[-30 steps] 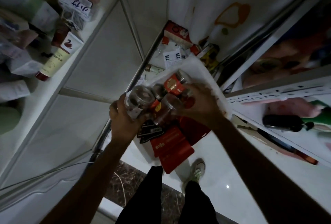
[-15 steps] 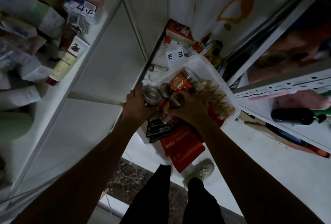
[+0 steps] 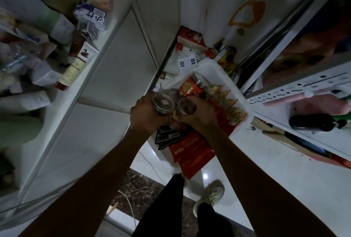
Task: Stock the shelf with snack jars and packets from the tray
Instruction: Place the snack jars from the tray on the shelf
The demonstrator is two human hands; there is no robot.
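Note:
A white tray [image 3: 240, 92] lies on the floor below me. My left hand [image 3: 145, 116] grips a clear snack jar [image 3: 163, 102] with a metal lid. My right hand [image 3: 199, 117] grips a second clear jar [image 3: 186, 105] right beside it; the two jars touch. Behind them in the tray lies a jar with a red label [image 3: 191, 87]. Green and red snack packets [image 3: 226, 104] fill the tray's right side. Red packets [image 3: 191, 151] and black packets [image 3: 168, 138] hang over its near edge.
A white shelf [image 3: 85, 77] on the left holds boxes, a cream tube [image 3: 73, 70] and bags. Another white shelf [image 3: 303, 92] on the right carries a dark bottle [image 3: 311, 122]. Cartons and cans [image 3: 191, 42] crowd the floor corner beyond the tray. My feet stand just below it.
Both hands and their jars have drawn together over the tray's left part. The view has shifted, and the row of green and red packets has come into sight at the right.

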